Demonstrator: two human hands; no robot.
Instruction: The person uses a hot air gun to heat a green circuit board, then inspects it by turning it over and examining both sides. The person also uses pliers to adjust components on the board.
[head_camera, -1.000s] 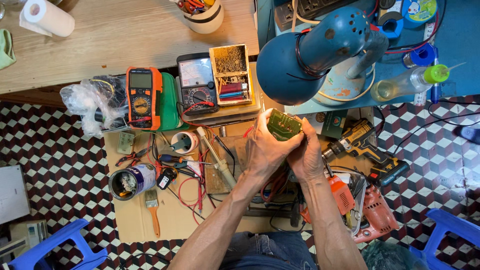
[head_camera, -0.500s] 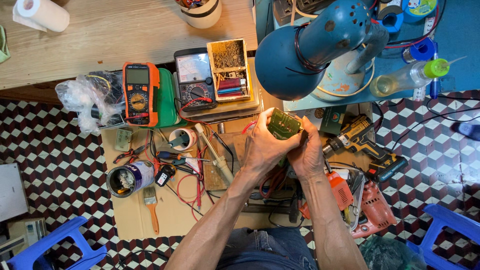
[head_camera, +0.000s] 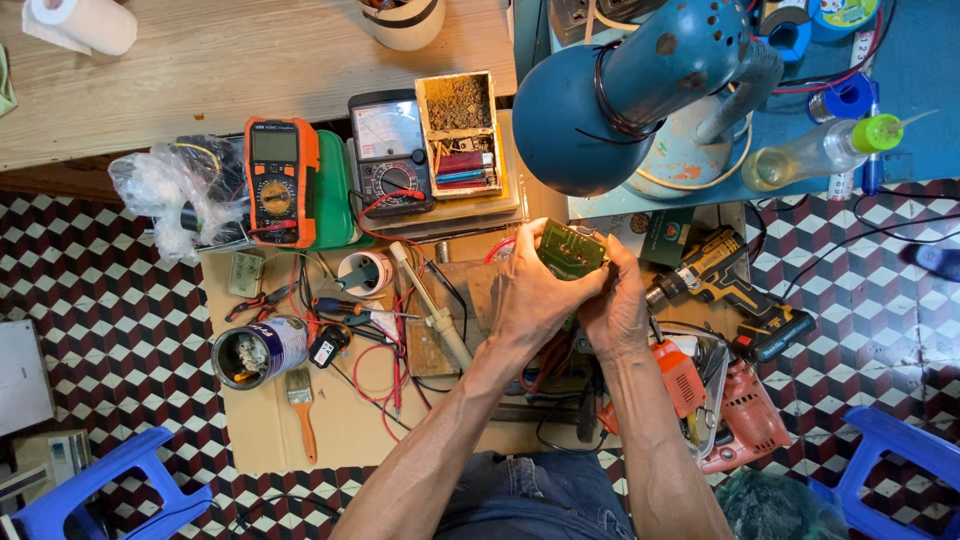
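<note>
Both of my hands hold a small green circuit board (head_camera: 570, 248) up under the blue desk lamp (head_camera: 610, 95). My left hand (head_camera: 530, 295) wraps its fingers around the board's left side. My right hand (head_camera: 620, 305) grips the board's right edge from below. The board is lit by the lamp and sits above the cluttered cardboard work mat (head_camera: 340, 420).
An orange multimeter (head_camera: 280, 180), an analogue meter (head_camera: 390, 150), a parts box (head_camera: 460, 135), a soldering tool (head_camera: 430, 305), a tin (head_camera: 255, 350) and a brush (head_camera: 300, 405) lie left. A cordless drill (head_camera: 730, 285) and a red power tool (head_camera: 740, 415) lie right. Blue stools (head_camera: 100, 490) stand at the corners.
My hands and the board have barely moved. The view has shifted slightly, with the bench items sliding a little in frame.
</note>
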